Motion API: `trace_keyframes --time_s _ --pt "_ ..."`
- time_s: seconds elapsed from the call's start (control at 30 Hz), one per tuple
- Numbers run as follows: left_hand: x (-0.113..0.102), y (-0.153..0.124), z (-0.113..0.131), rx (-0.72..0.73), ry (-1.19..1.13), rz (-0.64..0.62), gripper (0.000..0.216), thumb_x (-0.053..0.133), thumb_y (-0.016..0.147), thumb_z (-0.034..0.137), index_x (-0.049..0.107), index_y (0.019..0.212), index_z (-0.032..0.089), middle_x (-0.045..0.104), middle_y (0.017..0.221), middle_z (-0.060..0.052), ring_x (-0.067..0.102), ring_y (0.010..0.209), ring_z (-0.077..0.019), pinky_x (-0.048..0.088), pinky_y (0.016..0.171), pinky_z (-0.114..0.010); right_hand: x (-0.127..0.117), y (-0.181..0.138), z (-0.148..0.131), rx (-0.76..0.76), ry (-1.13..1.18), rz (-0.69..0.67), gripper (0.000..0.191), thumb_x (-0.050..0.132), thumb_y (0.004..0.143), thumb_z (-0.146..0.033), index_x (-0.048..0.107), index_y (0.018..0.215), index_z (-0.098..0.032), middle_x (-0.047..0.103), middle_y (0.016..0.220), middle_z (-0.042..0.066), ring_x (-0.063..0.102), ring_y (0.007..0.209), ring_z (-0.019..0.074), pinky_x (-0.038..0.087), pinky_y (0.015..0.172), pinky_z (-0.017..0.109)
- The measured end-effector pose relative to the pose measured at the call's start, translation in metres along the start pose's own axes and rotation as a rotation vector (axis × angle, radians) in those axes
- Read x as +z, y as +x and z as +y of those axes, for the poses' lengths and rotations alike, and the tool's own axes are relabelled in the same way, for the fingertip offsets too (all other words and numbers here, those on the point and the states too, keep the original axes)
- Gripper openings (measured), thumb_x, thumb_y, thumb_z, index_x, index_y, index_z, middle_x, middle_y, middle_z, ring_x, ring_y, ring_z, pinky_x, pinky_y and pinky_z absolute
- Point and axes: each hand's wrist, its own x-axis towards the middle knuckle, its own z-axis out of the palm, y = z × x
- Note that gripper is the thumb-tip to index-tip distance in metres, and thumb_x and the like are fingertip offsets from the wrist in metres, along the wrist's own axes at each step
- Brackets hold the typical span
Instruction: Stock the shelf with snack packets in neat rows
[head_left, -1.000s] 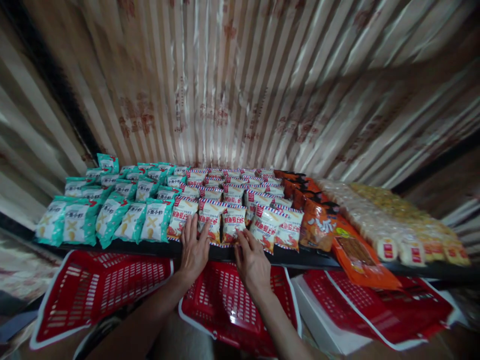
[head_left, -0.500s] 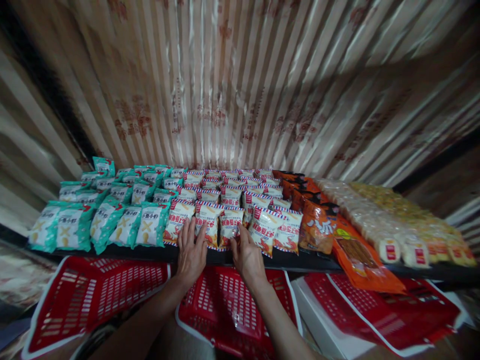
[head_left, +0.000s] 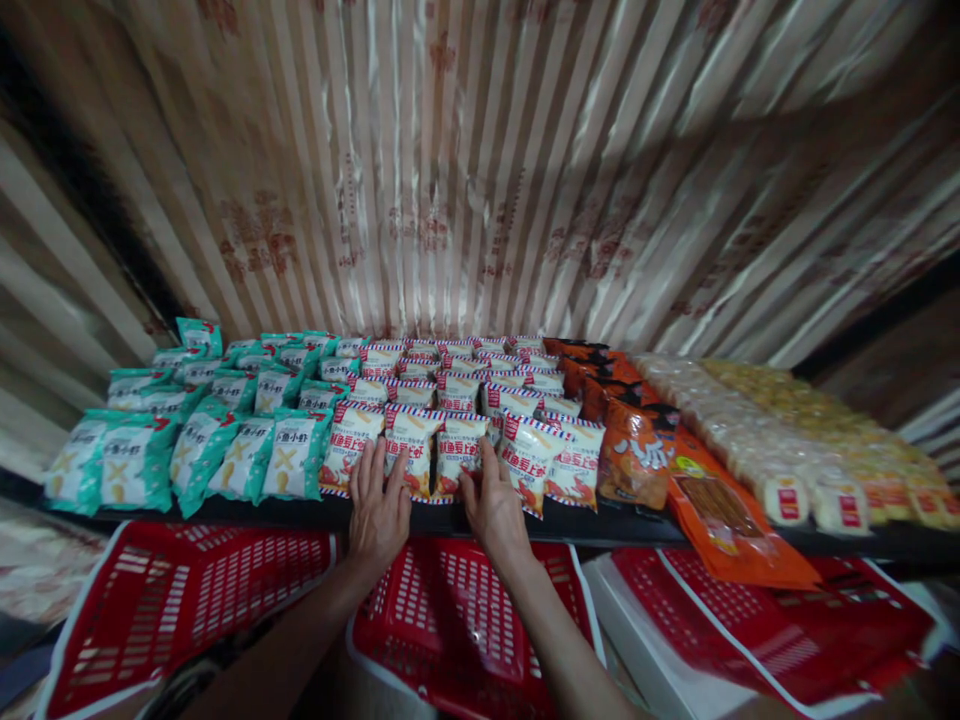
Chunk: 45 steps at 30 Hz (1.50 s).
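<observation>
White snack bags (head_left: 458,452) with blue-and-red striped edges and red lettering stand in rows at the middle of a black shelf (head_left: 442,517). My left hand (head_left: 380,505) lies with fingers stretched over the lower fronts of two front-row bags. To its right, my right hand (head_left: 496,510) pinches the right edge of a front-row bag. Its thumb rests on the front of that bag, and the other fingers are partly hidden at the gap beside the neighbouring bag (head_left: 529,455).
Teal snack bags (head_left: 289,455) fill the shelf's left. On the right are orange bags (head_left: 636,455), a flat orange packet (head_left: 724,505) jutting over the edge, and clear-wrapped pale packs (head_left: 784,495). Red baskets (head_left: 187,600) sit below, with a white box (head_left: 660,640). Striped sheeting (head_left: 450,180) hangs behind.
The view has shifted slightly. My left hand has slid a little down and left across the bag fronts, while my right hand stays at the same bag's edge.
</observation>
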Motion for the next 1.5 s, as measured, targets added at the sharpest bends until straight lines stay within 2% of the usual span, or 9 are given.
trace_keyframes --time_s 0.33,0.47,0.6,0.73,0.87,1.1,1.27,1.4,1.5 --pt "0.000 0.000 0.001 -0.011 -0.005 -0.002 0.053 0.043 0.087 0.017 0.036 0.139 0.021 0.025 0.149 -0.013 0.013 0.139 -0.0298 0.024 0.107 -0.053 0.008 0.004 0.001 -0.039 0.081 0.070 0.052 0.038 0.090 -0.027 0.030 0.140 -0.015 0.056 0.105 0.017 0.062 0.083 0.0247 0.054 0.072 0.043" --pt "0.001 0.000 0.002 -0.009 0.019 -0.008 0.052 0.045 0.086 0.018 0.038 0.138 0.021 0.025 0.149 -0.014 0.014 0.139 -0.0309 0.025 0.107 -0.053 0.013 0.004 0.001 -0.034 0.092 0.034 0.054 0.039 0.090 -0.026 0.029 0.141 -0.014 0.055 0.112 0.020 0.063 0.084 0.0254 0.054 0.073 0.044" --pt "0.001 0.001 0.002 -0.010 0.042 -0.013 0.051 0.046 0.087 0.019 0.039 0.137 0.021 0.023 0.150 -0.014 0.015 0.139 -0.0319 0.025 0.106 -0.053 0.014 0.002 0.002 -0.040 0.118 0.013 0.057 0.040 0.089 -0.024 0.025 0.143 -0.011 0.049 0.126 0.023 0.060 0.103 0.0283 0.052 0.084 0.046" --pt "0.002 0.001 0.002 0.015 0.044 0.012 0.053 0.046 0.086 0.018 0.037 0.139 0.021 0.020 0.151 -0.014 0.014 0.139 -0.0318 0.026 0.106 -0.053 0.013 -0.001 0.005 -0.075 0.144 0.029 0.058 0.039 0.090 -0.024 0.022 0.144 -0.012 0.043 0.135 0.021 0.048 0.122 0.0278 0.048 0.093 0.045" --pt "0.002 0.000 0.002 0.046 0.040 0.008 0.055 0.047 0.085 0.015 0.037 0.138 0.024 0.014 0.153 -0.012 0.013 0.139 -0.0328 0.026 0.106 -0.053 0.008 -0.004 0.005 -0.111 0.133 0.006 0.058 0.038 0.090 -0.023 0.021 0.144 -0.013 0.036 0.142 0.019 0.039 0.129 0.0264 0.045 0.097 0.045" --pt "0.003 -0.001 0.002 0.083 0.044 0.006 0.056 0.049 0.085 0.017 0.036 0.139 0.021 0.011 0.153 -0.012 0.014 0.138 -0.0338 0.024 0.107 -0.053 -0.007 -0.013 0.007 -0.115 0.094 -0.028 0.051 0.035 0.090 -0.021 0.031 0.141 -0.019 0.035 0.144 0.014 0.043 0.127 0.0248 0.050 0.093 0.039" --pt "0.002 -0.001 0.003 0.104 0.046 0.028 0.060 0.050 0.084 0.018 0.032 0.141 0.019 0.010 0.153 -0.013 0.014 0.138 -0.0344 0.023 0.107 -0.053 -0.027 -0.013 0.011 -0.157 0.064 0.042 0.041 0.037 0.091 -0.023 0.045 0.131 -0.018 0.052 0.126 0.013 0.052 0.116 0.0208 0.050 0.091 0.034" --pt "0.000 -0.002 0.004 0.128 0.036 0.025 0.060 0.052 0.083 0.017 0.035 0.139 0.023 0.008 0.154 -0.010 0.014 0.138 -0.0349 0.024 0.107 -0.054 -0.052 -0.010 0.020 -0.052 -0.073 0.156 0.031 0.040 0.092 -0.030 0.056 0.116 -0.020 0.060 0.106 0.009 0.059 0.100 0.0183 0.051 0.080 0.028" --pt "0.000 -0.002 0.004 0.139 0.021 0.038 0.059 0.052 0.083 0.017 0.036 0.139 0.025 0.006 0.154 -0.009 0.014 0.138 -0.0355 0.024 0.106 -0.055 -0.066 -0.009 0.034 0.070 -0.202 0.224 0.032 0.040 0.091 -0.036 0.059 0.111 -0.020 0.060 0.101 0.008 0.061 0.090 0.0187 0.050 0.068 0.026"
